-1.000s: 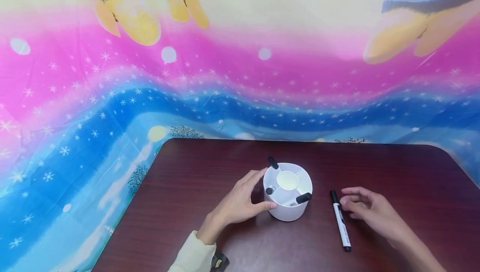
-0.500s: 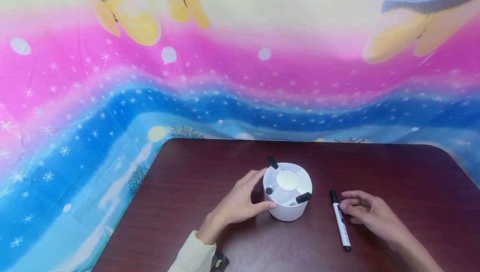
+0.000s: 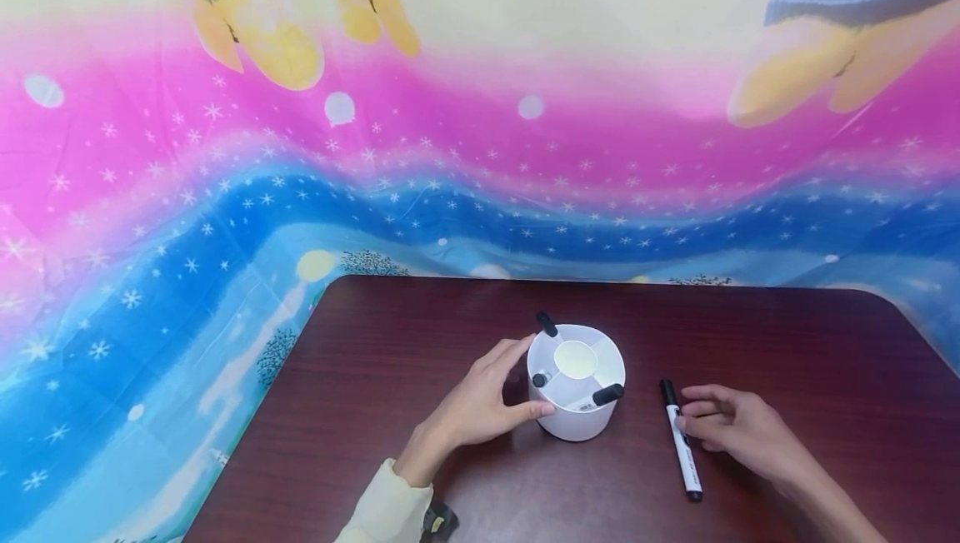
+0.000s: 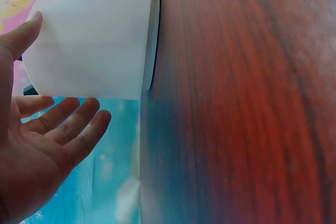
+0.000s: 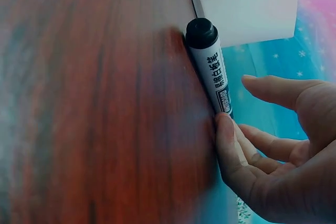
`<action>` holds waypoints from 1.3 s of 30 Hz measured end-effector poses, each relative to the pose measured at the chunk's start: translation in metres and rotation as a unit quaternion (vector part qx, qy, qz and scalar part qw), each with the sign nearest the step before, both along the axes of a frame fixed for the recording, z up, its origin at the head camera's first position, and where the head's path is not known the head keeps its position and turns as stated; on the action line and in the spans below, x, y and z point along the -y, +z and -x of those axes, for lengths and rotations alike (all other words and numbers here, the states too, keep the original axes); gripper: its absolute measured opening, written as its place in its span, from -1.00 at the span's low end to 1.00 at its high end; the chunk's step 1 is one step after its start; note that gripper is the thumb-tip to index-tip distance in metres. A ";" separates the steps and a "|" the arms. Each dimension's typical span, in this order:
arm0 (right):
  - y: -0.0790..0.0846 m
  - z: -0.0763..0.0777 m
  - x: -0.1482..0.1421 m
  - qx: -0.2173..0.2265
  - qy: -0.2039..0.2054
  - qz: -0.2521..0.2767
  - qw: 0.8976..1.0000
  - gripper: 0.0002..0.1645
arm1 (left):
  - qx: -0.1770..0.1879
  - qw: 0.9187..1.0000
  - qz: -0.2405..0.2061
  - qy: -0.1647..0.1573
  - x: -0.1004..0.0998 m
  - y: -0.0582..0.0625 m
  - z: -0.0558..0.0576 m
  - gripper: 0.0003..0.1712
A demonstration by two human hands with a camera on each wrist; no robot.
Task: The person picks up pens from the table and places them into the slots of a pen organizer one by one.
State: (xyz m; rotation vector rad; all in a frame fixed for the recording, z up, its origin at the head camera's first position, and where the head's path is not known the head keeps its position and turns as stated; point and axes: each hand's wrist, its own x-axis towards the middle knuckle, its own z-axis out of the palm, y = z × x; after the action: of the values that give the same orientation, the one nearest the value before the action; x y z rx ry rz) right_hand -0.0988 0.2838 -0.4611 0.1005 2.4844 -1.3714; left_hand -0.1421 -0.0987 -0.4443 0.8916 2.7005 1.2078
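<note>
A white round pen holder (image 3: 573,425) stands upright on the dark brown table, with several black-capped markers leaning in its compartments. My left hand (image 3: 480,401) is at its left side, thumb tip on the front wall and index fingertip at the back rim; the left wrist view shows the other fingers (image 4: 79,135) relaxed. Right of the holder, a white marker (image 3: 682,453) with a black cap lies on the table. Beside it is my right hand (image 3: 742,426), thumb tip overlapping the marker. In the right wrist view the thumb (image 5: 278,92) is apart from it, and a fingertip (image 5: 226,124) is right at its barrel.
The wooden table (image 3: 360,318) has rounded far corners. A colourful printed cloth (image 3: 480,135) hangs behind and left of it. Below the left sleeve (image 3: 390,505) a small dark object (image 3: 440,520) shows at the wrist.
My right hand has shifted slightly toward the near side, and its thumb tip has come over the marker. The left hand, pen holder and marker keep their places.
</note>
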 end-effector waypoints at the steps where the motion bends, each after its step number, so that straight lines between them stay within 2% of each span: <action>1: 0.000 0.001 0.001 0.002 0.000 -0.003 1.000 -0.13 | 0.000 1.000 -0.001 -0.001 0.000 0.000 0.000 0.08; 8: 0.001 0.003 0.006 0.001 0.004 -0.029 1.000 -0.14 | 0.000 1.000 -0.001 -0.002 0.000 0.000 0.000 0.08; 14: 0.002 0.006 0.011 -0.035 0.015 -0.104 0.994 -0.18 | 0.003 1.000 0.002 0.000 0.000 -0.001 0.001 0.08; 17: 0.003 0.006 0.013 -0.041 0.016 -0.121 0.992 -0.23 | 0.002 1.000 0.003 0.000 0.000 -0.001 0.001 0.08; 28: 0.002 0.004 0.015 -0.026 0.009 -0.082 0.996 -0.34 | 0.006 1.000 0.003 0.000 0.001 -0.001 0.001 0.09; 35: 0.000 0.003 0.013 0.008 0.002 0.003 1.000 -0.31 | 0.006 1.000 0.003 0.000 0.000 -0.001 0.001 0.09; 39: 0.000 0.003 0.011 0.009 0.008 0.021 1.000 -0.28 | 0.007 1.000 0.003 0.001 0.000 -0.001 0.001 0.09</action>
State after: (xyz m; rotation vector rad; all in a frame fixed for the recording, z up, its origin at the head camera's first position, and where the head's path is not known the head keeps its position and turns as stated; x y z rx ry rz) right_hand -0.1016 0.2730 -0.4615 0.0845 2.4358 -1.4084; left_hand -0.1429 -0.0991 -0.4458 0.8756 2.6938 1.2004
